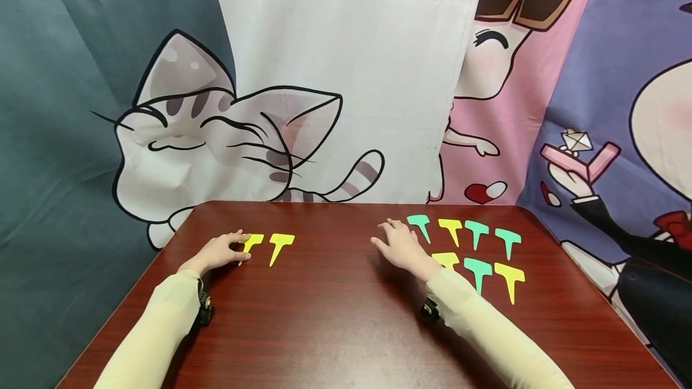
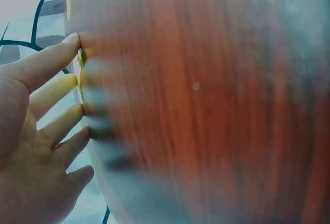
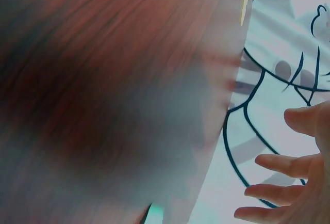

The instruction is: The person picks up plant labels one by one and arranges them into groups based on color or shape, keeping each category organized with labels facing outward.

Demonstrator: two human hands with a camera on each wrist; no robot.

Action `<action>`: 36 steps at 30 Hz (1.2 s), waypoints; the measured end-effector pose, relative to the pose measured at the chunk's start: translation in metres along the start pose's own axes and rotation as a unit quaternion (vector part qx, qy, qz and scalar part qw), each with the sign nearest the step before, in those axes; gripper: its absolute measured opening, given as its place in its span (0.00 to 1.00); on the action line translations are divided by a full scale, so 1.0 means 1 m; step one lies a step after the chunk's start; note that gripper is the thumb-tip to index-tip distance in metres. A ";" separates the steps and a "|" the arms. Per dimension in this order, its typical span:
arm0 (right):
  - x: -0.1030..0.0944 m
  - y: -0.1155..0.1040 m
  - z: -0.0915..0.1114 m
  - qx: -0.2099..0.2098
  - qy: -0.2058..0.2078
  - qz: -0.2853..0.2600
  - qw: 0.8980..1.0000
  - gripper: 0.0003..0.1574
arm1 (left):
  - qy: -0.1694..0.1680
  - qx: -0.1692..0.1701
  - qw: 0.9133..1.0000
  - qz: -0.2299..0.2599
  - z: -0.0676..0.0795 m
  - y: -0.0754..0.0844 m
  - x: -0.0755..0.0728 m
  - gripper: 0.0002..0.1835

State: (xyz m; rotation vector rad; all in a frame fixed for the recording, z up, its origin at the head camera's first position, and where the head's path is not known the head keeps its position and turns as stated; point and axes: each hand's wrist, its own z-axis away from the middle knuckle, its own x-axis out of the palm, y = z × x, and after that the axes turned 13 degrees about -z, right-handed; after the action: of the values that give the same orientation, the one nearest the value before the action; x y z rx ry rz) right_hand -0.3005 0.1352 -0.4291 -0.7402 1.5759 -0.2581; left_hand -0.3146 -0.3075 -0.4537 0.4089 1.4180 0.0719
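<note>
In the head view my left hand (image 1: 220,253) is at the far left of the table, its thumb and fingertips at a yellow T-shaped plant label (image 1: 254,239). The left wrist view shows that label (image 2: 80,79) edge-on by the fingertips, the fingers spread and mostly straight. Just right of it lies a second yellow plant label (image 1: 282,242). My right hand (image 1: 402,248), palm down with loose, parted fingers, holds nothing; it hovers left of a group of labels, near a green one (image 1: 419,222). The right forearm partly covers a yellow label (image 1: 446,259).
Several more yellow and green T-shaped labels, among them a green one (image 1: 478,268) and a yellow one (image 1: 510,276), lie in two rows on the right side of the brown wooden table (image 1: 303,323). A cartoon-printed cloth (image 1: 346,29) hangs behind the table's far edge.
</note>
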 end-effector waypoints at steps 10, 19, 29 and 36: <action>-0.020 0.029 0.018 0.006 0.020 0.019 1.000 0.30 | 0.000 0.002 1.000 -0.004 0.000 0.001 -0.001 0.35; -0.031 0.053 0.033 0.013 0.031 0.024 0.999 0.30 | 0.000 0.002 1.000 -0.012 0.001 -0.001 0.001 0.36; -0.055 0.078 0.049 0.010 0.067 0.037 0.997 0.27 | 0.003 0.007 1.000 -0.008 0.000 0.001 -0.002 0.35; -0.066 0.096 0.058 0.027 0.073 0.030 0.997 0.26 | 0.003 0.001 1.000 -0.008 0.000 0.001 -0.002 0.36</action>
State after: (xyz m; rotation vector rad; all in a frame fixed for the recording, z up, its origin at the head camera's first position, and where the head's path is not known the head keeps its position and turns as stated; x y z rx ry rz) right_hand -0.2757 0.2626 -0.4404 -0.6416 1.7194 -0.3146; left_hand -0.3143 -0.3070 -0.4515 0.4002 1.4264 0.0582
